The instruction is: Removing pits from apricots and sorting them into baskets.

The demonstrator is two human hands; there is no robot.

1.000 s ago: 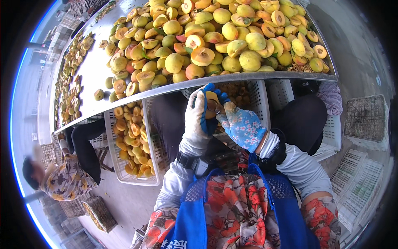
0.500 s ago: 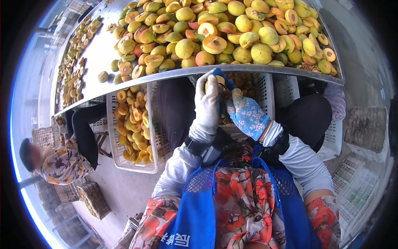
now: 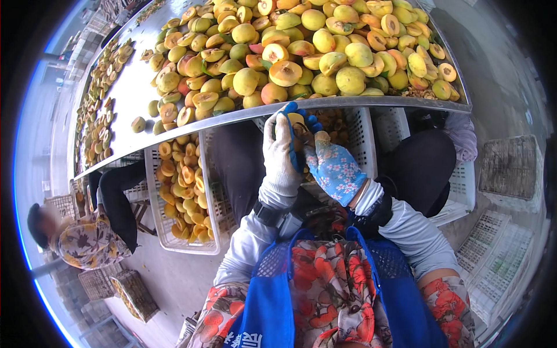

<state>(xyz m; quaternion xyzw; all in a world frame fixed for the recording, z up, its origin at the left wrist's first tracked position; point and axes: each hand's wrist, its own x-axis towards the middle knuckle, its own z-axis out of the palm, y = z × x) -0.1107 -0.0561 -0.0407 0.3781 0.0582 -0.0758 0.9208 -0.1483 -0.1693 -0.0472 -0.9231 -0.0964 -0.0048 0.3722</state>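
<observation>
My left hand, in a white glove with blue-coated fingers, is closed around a yellow peach just below the table's front edge. Only part of the fruit shows between the fingers. Close against it, my right hand wears a light-blue floral glove. Its fingers are curled in at the peach, and whatever they grip is dark and too small to make out. Above both hands, halved and whole peaches are heaped on the metal table.
A white crate of peach halves stands left of my legs. Under the table, another white crate holds more halves. A person sits at far left beside stacked crates. More crates lie on the right.
The whole view has shifted slightly, with the table and fruit appearing a little lower and further left. My hands stay together at the peach; their grip looks much the same.
</observation>
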